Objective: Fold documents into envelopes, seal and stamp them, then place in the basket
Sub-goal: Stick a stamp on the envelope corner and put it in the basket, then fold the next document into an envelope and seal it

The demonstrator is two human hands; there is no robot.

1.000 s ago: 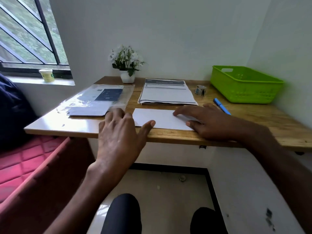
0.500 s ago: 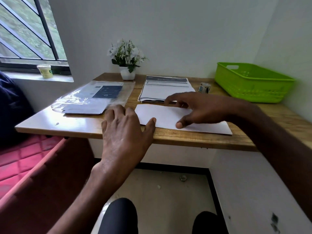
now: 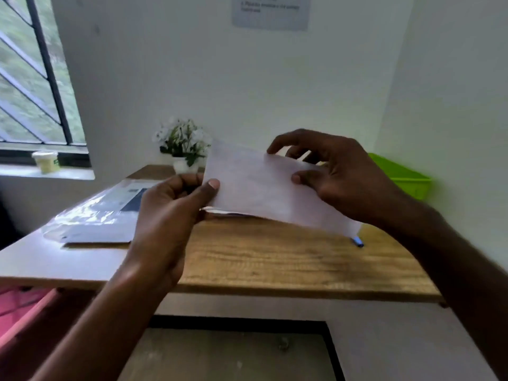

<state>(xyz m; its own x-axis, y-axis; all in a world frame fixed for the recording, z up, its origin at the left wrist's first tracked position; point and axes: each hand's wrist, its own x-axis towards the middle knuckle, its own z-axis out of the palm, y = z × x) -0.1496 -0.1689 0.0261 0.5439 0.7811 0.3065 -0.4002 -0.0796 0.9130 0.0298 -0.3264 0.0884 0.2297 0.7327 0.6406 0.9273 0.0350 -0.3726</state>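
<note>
A white envelope (image 3: 255, 185) is held up in the air above the wooden desk (image 3: 275, 259), tilted down to the right. My left hand (image 3: 176, 210) pinches its left edge with thumb on the front. My right hand (image 3: 338, 174) grips its upper right part, thumb on the front and fingers curled behind. The stack of documents (image 3: 220, 211) lies on the desk behind the envelope, mostly hidden. The green basket (image 3: 401, 180) stands at the desk's far right, partly behind my right wrist.
A clear plastic pack of envelopes (image 3: 101, 215) lies on the desk's left side. A small potted plant (image 3: 182, 145) stands at the back by the wall. A blue pen (image 3: 357, 241) peeks out below the envelope. A cup (image 3: 46, 161) sits on the window sill.
Both hands took the envelope from the desk and lifted it into the air. The camera tilted upward.
</note>
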